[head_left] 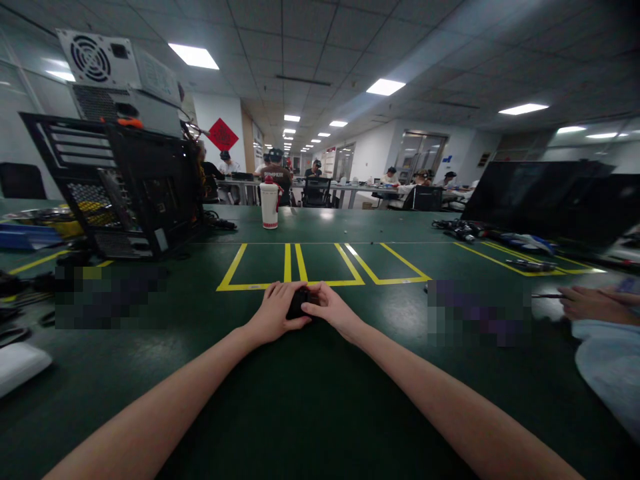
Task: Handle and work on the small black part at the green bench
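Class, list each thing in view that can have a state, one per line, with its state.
Left hand: fingers curled against the black object
Right hand: fingers curled against the black object
Black object: held between both hands, partly hidden
White cup: upright, red top on
Computer case: standing, inner parts exposed
Dark panels at right: tilted, unlit
Ceiling light: on

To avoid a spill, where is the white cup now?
Head view: the white cup stands left of centre, beyond the yellow tape, right of the computer case.
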Motion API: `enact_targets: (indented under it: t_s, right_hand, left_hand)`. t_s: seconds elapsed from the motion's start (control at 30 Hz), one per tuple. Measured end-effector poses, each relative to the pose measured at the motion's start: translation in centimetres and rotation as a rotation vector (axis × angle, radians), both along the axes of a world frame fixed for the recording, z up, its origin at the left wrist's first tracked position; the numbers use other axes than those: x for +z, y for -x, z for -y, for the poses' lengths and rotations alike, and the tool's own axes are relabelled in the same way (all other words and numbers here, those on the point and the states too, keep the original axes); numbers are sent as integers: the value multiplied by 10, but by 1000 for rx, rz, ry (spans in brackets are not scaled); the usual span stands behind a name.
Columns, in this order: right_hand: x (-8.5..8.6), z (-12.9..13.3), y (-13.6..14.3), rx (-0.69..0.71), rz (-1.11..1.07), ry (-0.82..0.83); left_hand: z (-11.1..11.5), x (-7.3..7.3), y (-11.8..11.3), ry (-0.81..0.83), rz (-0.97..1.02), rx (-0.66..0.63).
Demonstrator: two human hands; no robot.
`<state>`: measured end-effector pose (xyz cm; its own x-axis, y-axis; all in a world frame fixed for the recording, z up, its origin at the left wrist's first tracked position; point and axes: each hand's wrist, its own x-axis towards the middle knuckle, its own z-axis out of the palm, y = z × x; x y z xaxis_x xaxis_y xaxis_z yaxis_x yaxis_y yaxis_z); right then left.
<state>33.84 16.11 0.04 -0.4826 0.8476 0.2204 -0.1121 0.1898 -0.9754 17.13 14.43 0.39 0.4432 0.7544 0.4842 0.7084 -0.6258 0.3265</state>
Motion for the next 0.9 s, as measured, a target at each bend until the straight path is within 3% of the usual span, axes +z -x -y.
enact_targets:
  t_s: [0.23, 0.57, 0.77, 0.9]
  right_hand:
    - [0, -2, 1, -87, 27, 19]
    - [2, 0, -1, 52, -40, 53]
    - [2, 3, 0, -73, 48, 14]
    - [0, -1, 1, -75, 50, 14]
  left_hand:
    - [1, 2, -1, 6, -5, -5]
    - [0, 0, 0, 0, 3, 5]
    - [1, 1, 0, 17, -7, -7]
    - [2, 2, 0, 22, -1, -12]
